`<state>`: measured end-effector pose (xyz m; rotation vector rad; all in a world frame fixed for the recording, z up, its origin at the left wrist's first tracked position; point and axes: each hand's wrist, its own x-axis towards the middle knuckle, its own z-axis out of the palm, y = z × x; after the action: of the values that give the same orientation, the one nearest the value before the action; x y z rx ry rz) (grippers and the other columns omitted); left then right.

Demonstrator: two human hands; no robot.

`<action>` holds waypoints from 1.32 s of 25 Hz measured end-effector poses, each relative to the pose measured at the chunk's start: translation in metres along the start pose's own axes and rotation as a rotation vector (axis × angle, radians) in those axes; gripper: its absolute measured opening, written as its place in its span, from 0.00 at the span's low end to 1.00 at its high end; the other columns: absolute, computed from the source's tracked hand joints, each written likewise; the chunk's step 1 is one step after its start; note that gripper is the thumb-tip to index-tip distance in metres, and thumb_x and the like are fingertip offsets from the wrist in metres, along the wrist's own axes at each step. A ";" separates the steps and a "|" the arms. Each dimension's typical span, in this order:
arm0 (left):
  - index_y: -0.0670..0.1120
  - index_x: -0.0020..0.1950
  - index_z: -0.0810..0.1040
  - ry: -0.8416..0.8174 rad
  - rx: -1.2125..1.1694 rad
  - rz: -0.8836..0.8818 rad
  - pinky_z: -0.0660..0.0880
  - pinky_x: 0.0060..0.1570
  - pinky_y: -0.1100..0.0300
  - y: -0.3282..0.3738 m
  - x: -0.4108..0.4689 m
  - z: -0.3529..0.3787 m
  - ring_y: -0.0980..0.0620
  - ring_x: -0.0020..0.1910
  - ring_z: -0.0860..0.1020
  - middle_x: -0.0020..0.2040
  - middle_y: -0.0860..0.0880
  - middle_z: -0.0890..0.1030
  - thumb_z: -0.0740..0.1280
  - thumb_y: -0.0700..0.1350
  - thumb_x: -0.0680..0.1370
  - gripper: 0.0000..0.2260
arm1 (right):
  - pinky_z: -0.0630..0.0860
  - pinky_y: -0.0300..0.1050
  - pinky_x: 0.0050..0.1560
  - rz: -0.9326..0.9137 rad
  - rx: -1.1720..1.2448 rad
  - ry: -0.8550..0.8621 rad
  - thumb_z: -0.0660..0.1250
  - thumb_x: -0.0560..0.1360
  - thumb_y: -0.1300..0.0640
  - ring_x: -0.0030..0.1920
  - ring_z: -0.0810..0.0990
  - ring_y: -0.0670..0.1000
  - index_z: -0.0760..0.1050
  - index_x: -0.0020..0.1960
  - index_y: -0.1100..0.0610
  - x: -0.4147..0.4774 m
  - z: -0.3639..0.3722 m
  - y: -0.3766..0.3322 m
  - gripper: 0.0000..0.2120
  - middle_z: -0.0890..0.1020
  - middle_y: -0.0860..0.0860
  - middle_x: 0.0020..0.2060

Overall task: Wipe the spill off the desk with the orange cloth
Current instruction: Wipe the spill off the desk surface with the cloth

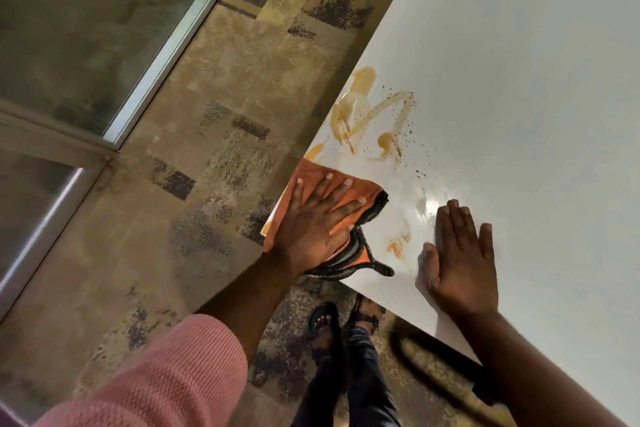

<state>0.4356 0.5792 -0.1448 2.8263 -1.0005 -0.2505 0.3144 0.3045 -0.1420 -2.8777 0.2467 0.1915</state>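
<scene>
The orange cloth (306, 173), edged in black, lies on the near left corner of the white desk (519, 80) and hangs a little over its left edge. My left hand (317, 222) presses flat on the cloth with fingers spread. A brown-orange spill (372, 114) with streaks and small splatter sits just beyond the cloth along the desk's left edge. A small orange smear (398, 244) remains between my hands. My right hand (457, 260) rests flat on the bare desk near its front edge, fingers together, holding nothing.
Patterned brown carpet (214, 135) lies left of and below the desk. A glass partition with a metal frame (166, 45) runs at the upper left. My feet in sandals (343, 322) stand under the desk corner, beside a black desk leg (443, 367).
</scene>
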 end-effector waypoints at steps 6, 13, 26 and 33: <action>0.61 0.81 0.62 0.138 -0.037 -0.189 0.56 0.77 0.34 0.006 -0.062 0.021 0.48 0.83 0.54 0.83 0.53 0.59 0.61 0.57 0.80 0.28 | 0.46 0.61 0.82 0.005 0.001 0.031 0.48 0.81 0.46 0.84 0.49 0.54 0.55 0.83 0.61 0.001 0.001 0.000 0.33 0.56 0.57 0.83; 0.62 0.82 0.59 0.055 -0.049 -0.107 0.49 0.78 0.35 -0.021 -0.011 0.011 0.48 0.84 0.51 0.84 0.55 0.54 0.54 0.60 0.83 0.26 | 0.47 0.63 0.81 0.019 -0.030 0.022 0.48 0.82 0.46 0.84 0.48 0.54 0.53 0.83 0.60 0.002 0.004 -0.002 0.33 0.54 0.56 0.83; 0.61 0.82 0.58 0.021 -0.083 0.011 0.47 0.79 0.37 0.040 -0.039 0.016 0.46 0.84 0.49 0.84 0.53 0.54 0.59 0.57 0.80 0.29 | 0.47 0.63 0.81 0.002 -0.041 0.016 0.48 0.82 0.46 0.84 0.48 0.54 0.54 0.83 0.60 0.001 0.007 0.001 0.33 0.55 0.56 0.83; 0.63 0.82 0.54 -0.050 -0.003 0.078 0.49 0.78 0.32 0.028 0.018 0.002 0.45 0.84 0.49 0.84 0.53 0.52 0.56 0.60 0.82 0.28 | 0.45 0.62 0.82 -0.008 -0.021 0.020 0.49 0.82 0.46 0.84 0.48 0.55 0.54 0.83 0.59 0.002 0.006 0.002 0.33 0.55 0.57 0.83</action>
<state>0.4319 0.5457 -0.1441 2.7839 -1.1162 -0.3151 0.3155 0.3034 -0.1488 -2.9026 0.2377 0.1642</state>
